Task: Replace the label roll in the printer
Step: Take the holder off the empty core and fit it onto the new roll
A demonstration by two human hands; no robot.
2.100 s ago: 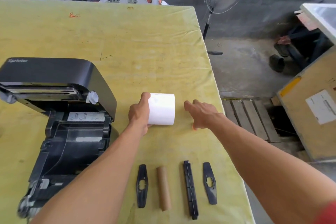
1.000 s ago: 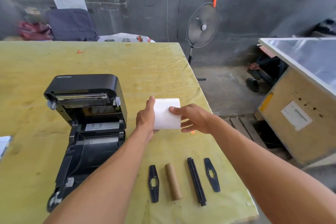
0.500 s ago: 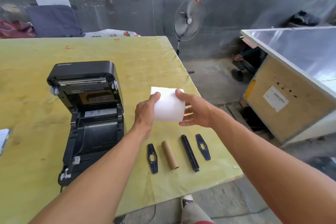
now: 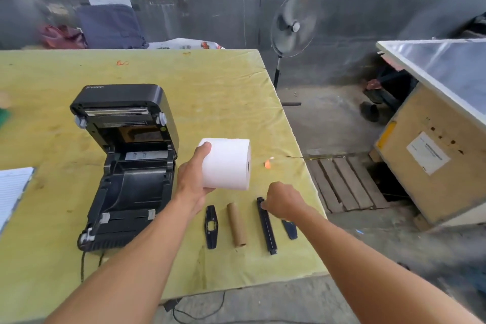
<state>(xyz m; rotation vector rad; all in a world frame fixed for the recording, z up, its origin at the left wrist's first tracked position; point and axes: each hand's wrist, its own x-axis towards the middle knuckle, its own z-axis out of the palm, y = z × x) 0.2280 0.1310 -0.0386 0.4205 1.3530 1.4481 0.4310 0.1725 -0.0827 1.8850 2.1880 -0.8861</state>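
I see the printer on the table, left of centre, with its lid up at the far end. A pad lies at the table's left edge, well apart from it. Just right of the printer, my left hand holds the roll above the table. Nearer me, four parts lie side by side. From the left they are a guide, the core, the spindle and a second guide. My right hand curls on the spindle's far end, over part of the second guide. Right of the table sit a pallet and a crate; a fan stands beyond.
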